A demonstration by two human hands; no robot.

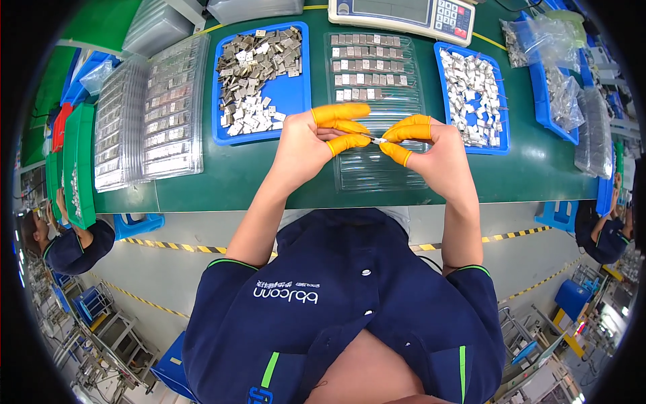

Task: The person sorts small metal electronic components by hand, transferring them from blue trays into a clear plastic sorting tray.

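Over the near half of a clear plastic blister tray (pixel 377 178), my two hands meet fingertip to fingertip. My left hand (pixel 304 138), in yellow finger cots, is closed with thumb and a finger on a small dark metal piece (pixel 367 136). My right hand (pixel 437 149), also with yellow finger cots, pinches a small white piece (pixel 379 141) touching it. Whether the two are joined is too small to tell. Rows of silver metal parts (pixel 367 65) fill the tray's far slots. Left of it, a blue tray (pixel 289 99) holds loose flat metal shells (pixel 252 121).
At right, another blue tray (pixel 494 149) holds white connectors (pixel 471 87). A scale (pixel 404 17) stands at the back. Stacked filled blister trays (pixel 171 114) and a green bin (pixel 84 172) lie left. Bagged parts (pixel 562 94) sit far right. Other people (pixel 81 246) work at both sides.
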